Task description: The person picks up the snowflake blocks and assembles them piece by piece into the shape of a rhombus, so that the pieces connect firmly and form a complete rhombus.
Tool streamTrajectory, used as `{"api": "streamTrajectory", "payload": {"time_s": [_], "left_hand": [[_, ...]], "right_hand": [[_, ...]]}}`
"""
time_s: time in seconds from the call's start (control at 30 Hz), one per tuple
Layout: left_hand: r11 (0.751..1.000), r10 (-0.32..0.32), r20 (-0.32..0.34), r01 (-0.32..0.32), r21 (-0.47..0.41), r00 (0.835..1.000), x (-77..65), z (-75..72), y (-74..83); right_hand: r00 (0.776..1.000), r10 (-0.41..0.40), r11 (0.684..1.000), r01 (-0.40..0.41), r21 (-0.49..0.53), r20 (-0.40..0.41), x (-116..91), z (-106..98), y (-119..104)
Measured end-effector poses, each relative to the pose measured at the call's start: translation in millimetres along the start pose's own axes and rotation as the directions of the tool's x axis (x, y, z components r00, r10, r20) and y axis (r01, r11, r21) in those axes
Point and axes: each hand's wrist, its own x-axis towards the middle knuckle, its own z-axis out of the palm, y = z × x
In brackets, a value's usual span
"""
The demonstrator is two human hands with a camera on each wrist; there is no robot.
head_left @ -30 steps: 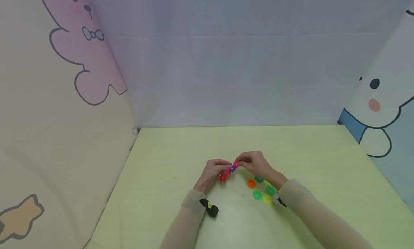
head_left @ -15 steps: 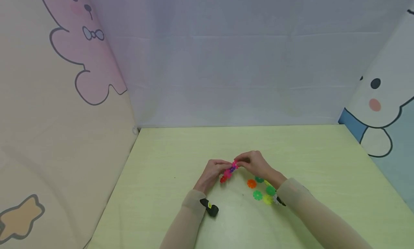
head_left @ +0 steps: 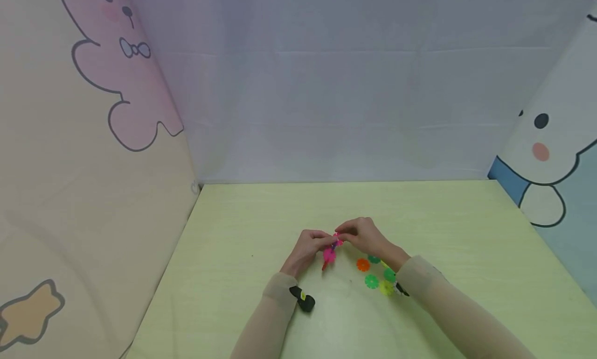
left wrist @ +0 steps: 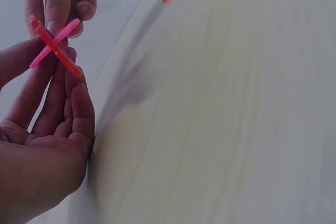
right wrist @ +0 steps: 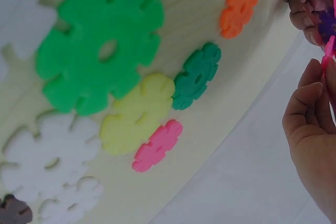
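In the head view, a pale yellow-green table (head_left: 242, 219) reaches back to its far edge against a light curtain (head_left: 326, 115). Well in from the left and right edges, the left hand (head_left: 308, 250) and right hand (head_left: 366, 237) meet at a short chain of notched plastic snowflake discs (head_left: 329, 256), red at the near end, then pink, purple and pink. Thumb and fingers of each hand are clamped on it. Toward the right edge from the chain lie loose snowflake discs: an orange disc (head_left: 363, 264), a dark green disc (head_left: 373, 258), a green disc (head_left: 371, 281) and a yellow disc (head_left: 386, 288), with others partly behind the right sleeve (head_left: 422, 278). A black wrist camera (head_left: 305, 302) sits on the left cuff.

In the left wrist view, the red and pink discs cross in an X, the left hand's fingertips close behind them; the right hand's fingers come down just beyond.

In the right wrist view, the right hand pinches a pink disc's rim beside the purple one. Two white discs (right wrist: 50, 156) and a loose pink disc (right wrist: 157, 146) lie on the table.
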Motion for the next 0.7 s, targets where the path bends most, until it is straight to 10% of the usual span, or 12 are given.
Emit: {"api": "streamTrajectory", "payload": {"time_s": [0.7], "left_hand": [[0.999,-0.049,-0.113,0.051,0.009,0.992,1.3,5.5,0.8]], "right_hand": [[1.000,-0.013,0.997,0.010,-0.077,-0.028,-7,-14,14]]}}
